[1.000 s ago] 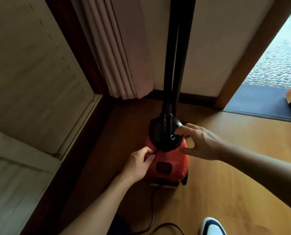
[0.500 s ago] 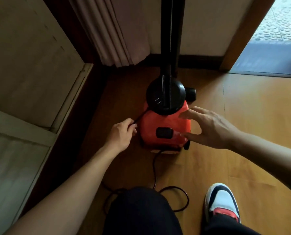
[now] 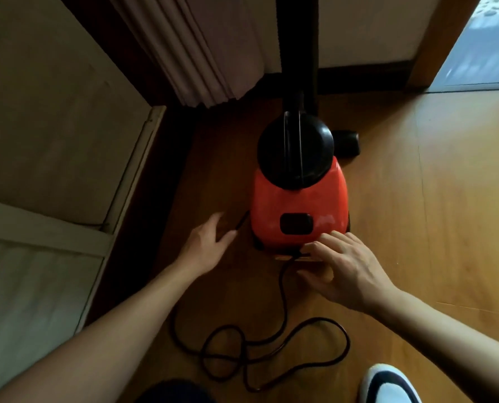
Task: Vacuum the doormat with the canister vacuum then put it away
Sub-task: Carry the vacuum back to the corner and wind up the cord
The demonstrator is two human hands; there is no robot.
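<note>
Two empty, slack-fingered hands: left hand [image 3: 207, 245] off canister vacuum [image 3: 297, 205]; right hand [image 3: 344, 269] lowered toward power cord [image 3: 283, 298]; stowing seemingly begun.

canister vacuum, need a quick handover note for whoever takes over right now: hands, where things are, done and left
Left hand: open, holds nothing, just left of the canister vacuum.
Right hand: open, fingers at the vacuum's rear base where the power cord exits.
Vacuum stands on the wooden floor by the curtain, wand upright; doormat lies in the doorway.
Done: vacuum parked at the wall.
Left: cord lies in loose loops; gather it.
</note>
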